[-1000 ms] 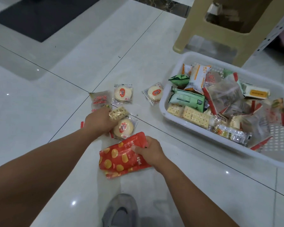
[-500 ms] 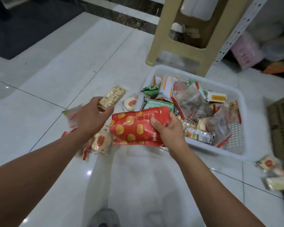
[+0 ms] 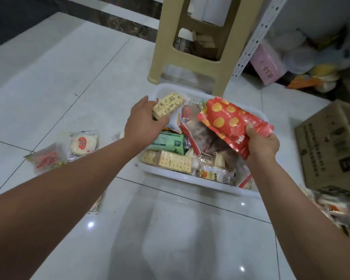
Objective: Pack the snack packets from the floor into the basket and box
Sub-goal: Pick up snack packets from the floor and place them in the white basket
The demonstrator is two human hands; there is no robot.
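Right hand [image 3: 262, 147]: fingers curled with the thumb on top, gripped the near end of a red packet with yellow dots [image 3: 230, 120], held tilted in the air over the right half of the basket.

Left hand [image 3: 143, 124]: thumb and fingers closed on one end of a pale seeded bar in clear wrap [image 3: 168, 105], held above the far left corner of the basket, clear of the contents.

Heap of mixed packets [image 3: 335, 211]: lay on the floor [image 3: 170, 239] at the right edge of view, just in front of the box.

Basket [image 3: 190, 179]: white plastic, stood on the floor ahead of the person and was well filled. Contents along its near rim included a cracker packet [image 3: 174, 163]; a green packet [image 3: 168, 143] lay just behind that.

Loose packets on the floor, left of the basket: one round white cake in clear wrap [image 3: 83, 142] and, touching it on the nearer side, one clear packet with red print [image 3: 46, 158].

Cardboard box [image 3: 327, 150]: stood to the right of the basket, apart from it; its inside was out of view.

Beige plastic stool [image 3: 190, 57]: stood just beyond the basket's far rim.

Pink carton [image 3: 268, 65]: stood farther right, behind a white perforated upright [image 3: 255, 35].
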